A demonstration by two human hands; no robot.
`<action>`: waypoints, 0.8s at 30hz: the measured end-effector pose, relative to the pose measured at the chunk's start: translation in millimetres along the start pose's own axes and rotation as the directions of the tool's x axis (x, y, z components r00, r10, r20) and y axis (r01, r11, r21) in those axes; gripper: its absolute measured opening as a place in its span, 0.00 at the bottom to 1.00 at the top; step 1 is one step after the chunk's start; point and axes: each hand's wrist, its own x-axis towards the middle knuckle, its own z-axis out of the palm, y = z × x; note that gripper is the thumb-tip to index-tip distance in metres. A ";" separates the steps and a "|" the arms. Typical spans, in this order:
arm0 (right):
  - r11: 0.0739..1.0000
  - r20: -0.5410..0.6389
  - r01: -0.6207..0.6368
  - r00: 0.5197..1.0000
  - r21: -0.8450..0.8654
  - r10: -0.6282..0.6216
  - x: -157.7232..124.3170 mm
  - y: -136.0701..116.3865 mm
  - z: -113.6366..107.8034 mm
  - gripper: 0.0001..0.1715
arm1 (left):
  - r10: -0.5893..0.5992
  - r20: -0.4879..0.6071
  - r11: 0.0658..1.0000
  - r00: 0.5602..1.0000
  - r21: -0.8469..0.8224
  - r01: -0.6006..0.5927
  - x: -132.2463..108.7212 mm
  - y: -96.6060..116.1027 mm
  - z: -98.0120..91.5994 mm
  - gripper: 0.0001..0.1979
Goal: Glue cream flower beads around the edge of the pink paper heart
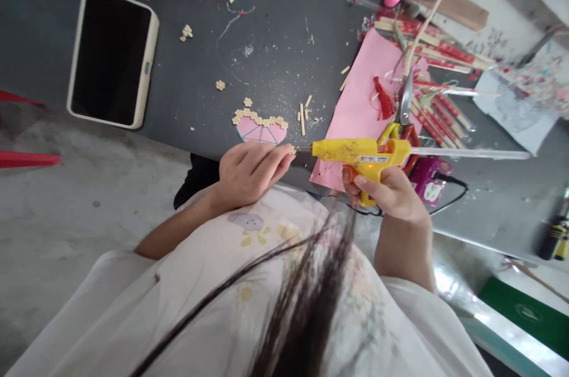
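As the nozzle (304, 149) points left, glue gun (340, 149) lying crosswise

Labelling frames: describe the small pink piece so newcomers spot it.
On the dark grey table, just beyond the bare left hand, lies a small pink piece, partly hidden. Unlike the larger pink sheet to its right, it has teal lines and cream flower shapes along one edge.
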 end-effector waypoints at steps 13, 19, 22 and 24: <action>0.996 -0.022 0.057 0.998 -0.069 -0.059 0.0 4.4 -2.3 0.20 | -0.101 0.018 0.994 0.995 -0.041 0.101 -2.4 0.4 -1.1 0.08; 0.947 -0.221 0.100 0.960 -0.306 -0.173 -0.8 11.4 -9.0 0.18 | -0.182 0.090 0.982 0.979 -0.032 0.185 -5.7 0.5 9.5 0.04; 0.893 -0.391 0.061 0.884 -0.445 -0.256 2.6 16.0 -12.1 0.13 | -0.251 0.115 0.968 0.961 0.014 0.251 -6.8 1.4 18.3 0.04; 0.872 -0.392 0.061 0.876 -0.486 -0.281 6.4 19.0 -14.4 0.15 | -0.291 0.130 0.957 0.948 0.064 0.284 -6.8 2.1 23.4 0.06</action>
